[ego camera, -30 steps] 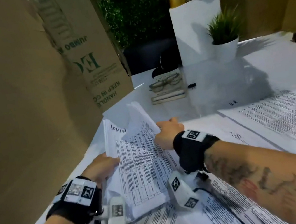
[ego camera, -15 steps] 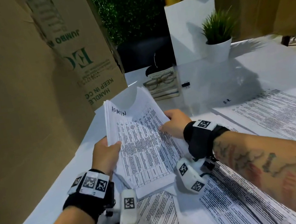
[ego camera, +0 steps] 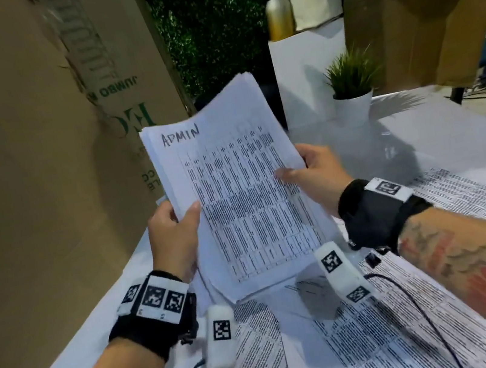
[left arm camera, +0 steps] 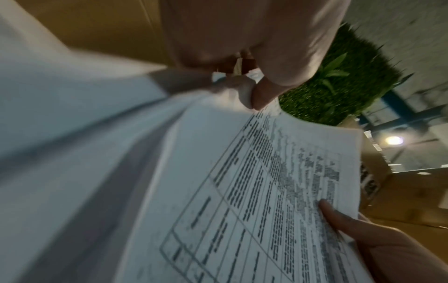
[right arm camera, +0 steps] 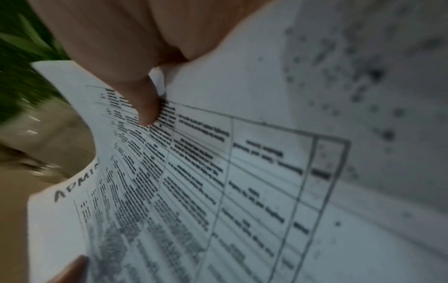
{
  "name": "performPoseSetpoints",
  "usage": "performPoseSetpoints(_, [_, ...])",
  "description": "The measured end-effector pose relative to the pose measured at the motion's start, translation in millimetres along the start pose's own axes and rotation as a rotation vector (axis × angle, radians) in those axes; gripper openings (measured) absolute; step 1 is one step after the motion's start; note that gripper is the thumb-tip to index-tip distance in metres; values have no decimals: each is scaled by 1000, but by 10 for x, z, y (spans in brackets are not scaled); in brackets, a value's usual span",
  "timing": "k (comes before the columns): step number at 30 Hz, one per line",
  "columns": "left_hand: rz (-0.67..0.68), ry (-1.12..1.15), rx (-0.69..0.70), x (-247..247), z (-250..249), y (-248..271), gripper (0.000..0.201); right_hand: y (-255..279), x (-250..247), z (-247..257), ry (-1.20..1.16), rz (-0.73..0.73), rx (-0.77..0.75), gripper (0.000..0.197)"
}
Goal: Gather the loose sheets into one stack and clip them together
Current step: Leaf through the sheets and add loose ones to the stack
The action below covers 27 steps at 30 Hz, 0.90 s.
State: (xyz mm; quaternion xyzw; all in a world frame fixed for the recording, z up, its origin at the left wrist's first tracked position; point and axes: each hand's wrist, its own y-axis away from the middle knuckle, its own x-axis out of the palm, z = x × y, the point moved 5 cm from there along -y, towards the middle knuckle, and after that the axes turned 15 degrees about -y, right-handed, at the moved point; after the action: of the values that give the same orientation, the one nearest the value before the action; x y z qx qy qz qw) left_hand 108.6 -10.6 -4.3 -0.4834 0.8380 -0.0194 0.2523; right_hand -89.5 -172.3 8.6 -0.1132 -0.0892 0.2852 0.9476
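A stack of printed sheets [ego camera: 237,197], its top page marked "ADMIN" over a table of text, is held up above the white table [ego camera: 70,348]. My left hand [ego camera: 176,235] grips its left edge with the thumb on top. My right hand [ego camera: 310,176] grips the right edge, thumb pressed on the print. The left wrist view shows the stack [left arm camera: 254,191] pinched under my left thumb [left arm camera: 261,95], with the right hand's thumb at the far edge. The right wrist view shows the same page [right arm camera: 194,181] under my right thumb [right arm camera: 145,107]. No clip is in view.
More printed sheets [ego camera: 370,332] lie spread on the table below and to the right [ego camera: 477,204]. A big cardboard box [ego camera: 37,137] stands close on the left. A small potted plant [ego camera: 351,93] and a metal bottle [ego camera: 278,16] stand at the back.
Both hands have lifted the stack off the table and tilted it up toward me. The sheets have been squared into a neater bundle.
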Motion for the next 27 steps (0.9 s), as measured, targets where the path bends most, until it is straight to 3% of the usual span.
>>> performPoseSetpoints(5, [-56,184,191,-190,-442,144,19,212,-118,578,-111,65,-147,21])
performPoseSetpoints(8, [-8,298,290,-210,-699,267,15,352,-263,839,-162,77,-233,28])
performPoseSetpoints(12, [-13,396,363,-159,-1016,385,40,516,-486,1058,-195,67,-330,35])
performPoseSetpoints(17, [-58,558,375,0,-1186,618,50,735,-861,993,-278,-47,-431,46])
performPoseSetpoints(21, [52,575,341,249,-1087,864,52,916,-1087,631,-349,-61,-234,57])
performPoseSetpoints(24, [194,439,331,420,-889,1020,30,1015,-1156,361,-267,-94,-96,60])
performPoseSetpoints(25, [226,386,308,447,-834,1052,23,1039,-1112,343,-202,-68,-61,59])
performPoseSetpoints(27, [247,310,256,484,-784,1086,17,1093,-1005,413,-142,-66,-62,34])
